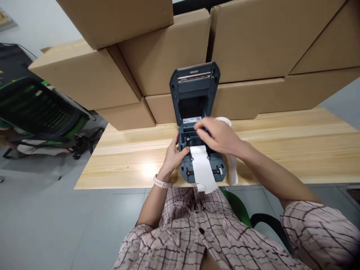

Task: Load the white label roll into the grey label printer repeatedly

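Note:
A dark grey label printer (183, 167) stands on the wooden table with its lid (194, 88) raised. From its inner bay a white paper strip (203, 170) runs forward, its torn end hanging past the front. My left hand (174, 154) holds the printer's left wall, thumb on the inner rim and fingers outside. Over the bay's right side is my right hand (218, 135), with curled fingers. Whatever those fingers hold, if anything, is hidden. Right of the printer, partly behind my right hand, sits a white paper roll (224, 120); a loose strip (232, 170) lies in front of it.
Cardboard boxes (253, 45) are stacked along the back of the wooden table (298, 150), close behind the raised lid. The table's front edge runs just before the printer. An office chair (36, 108) stands on the grey floor at left.

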`<action>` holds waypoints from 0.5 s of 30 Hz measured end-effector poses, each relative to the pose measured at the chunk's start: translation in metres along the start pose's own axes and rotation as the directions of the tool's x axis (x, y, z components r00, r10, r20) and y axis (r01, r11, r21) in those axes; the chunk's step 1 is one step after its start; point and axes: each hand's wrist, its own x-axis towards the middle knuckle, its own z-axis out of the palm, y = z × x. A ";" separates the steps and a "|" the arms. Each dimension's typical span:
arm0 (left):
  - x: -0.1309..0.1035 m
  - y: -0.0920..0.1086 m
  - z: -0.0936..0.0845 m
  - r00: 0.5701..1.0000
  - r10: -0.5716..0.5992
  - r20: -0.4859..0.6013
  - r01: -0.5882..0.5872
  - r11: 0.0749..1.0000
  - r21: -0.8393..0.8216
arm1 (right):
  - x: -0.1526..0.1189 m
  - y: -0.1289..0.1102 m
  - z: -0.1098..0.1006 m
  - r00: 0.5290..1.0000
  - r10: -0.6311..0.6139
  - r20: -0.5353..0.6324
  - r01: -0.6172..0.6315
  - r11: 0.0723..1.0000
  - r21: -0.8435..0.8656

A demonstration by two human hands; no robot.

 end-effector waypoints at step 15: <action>-0.016 0.015 -0.007 0.986 0.157 0.046 -0.163 0.903 0.397 | -0.015 0.017 -0.016 0.757 -0.112 0.643 -0.112 0.948 0.297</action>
